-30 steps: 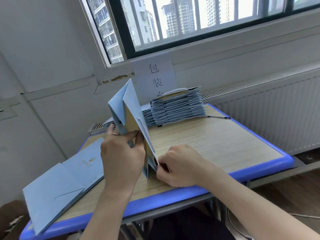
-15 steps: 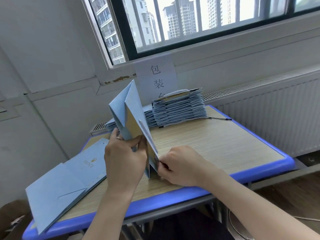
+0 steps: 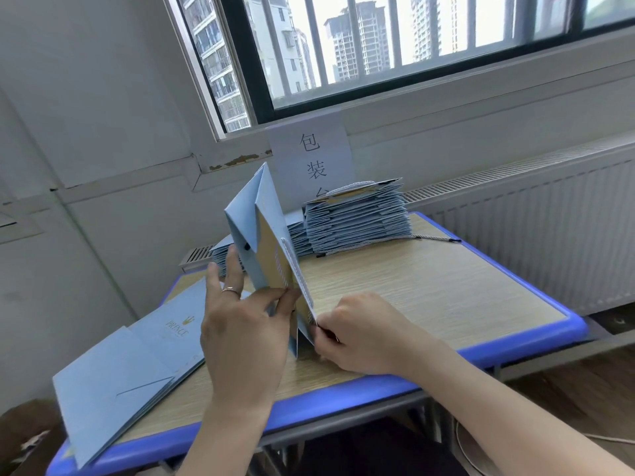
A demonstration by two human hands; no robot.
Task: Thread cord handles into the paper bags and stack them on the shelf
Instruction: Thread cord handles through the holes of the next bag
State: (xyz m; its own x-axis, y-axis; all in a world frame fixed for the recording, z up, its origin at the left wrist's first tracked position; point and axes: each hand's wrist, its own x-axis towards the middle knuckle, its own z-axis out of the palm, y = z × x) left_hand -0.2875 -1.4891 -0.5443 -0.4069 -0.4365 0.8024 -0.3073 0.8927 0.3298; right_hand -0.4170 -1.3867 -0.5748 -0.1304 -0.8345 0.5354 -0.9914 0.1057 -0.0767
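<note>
Here, in the head view, one light-blue paper bag [image 3: 266, 231] stands on end near the middle of the table [image 3: 515, 341], folded into a narrow wedge with its gold-coloured inside showing. A white twisted cord handle [image 3: 296, 269] runs down its right edge.

The left hand [image 3: 240, 338] pinches the bag's lower fold between thumb and forefinger, while its other fingers stretch upward beside the bag; one ring [image 3: 231, 290] sits on a finger. The right hand [image 3: 364, 331] is curled, its fingertips nipping the bag's bottom right corner just above the tabletop. Whether the cord's end is also between those fingers cannot be told.

The upright bag and the left hand hide part of a low pile of flat bags [image 3: 221, 257] at the table's far left. Beside that pile, further right, rises one tall stack of flat bags [image 3: 357, 218], which covers the lowest character on a single paper sign [image 3: 311, 156] fixed to the wall. One loose cord [image 3: 436, 238] with a dark tip lies on the wood, touching the foot of the tall stack.

At the near left, a few flat bags printed PRINCE [image 3: 137, 365] lie overlapped and overhang the table's blue rim; their exact number is unclear. A barred window [image 3: 412, 46] and a white radiator [image 3: 549, 228] stand behind the table.
</note>
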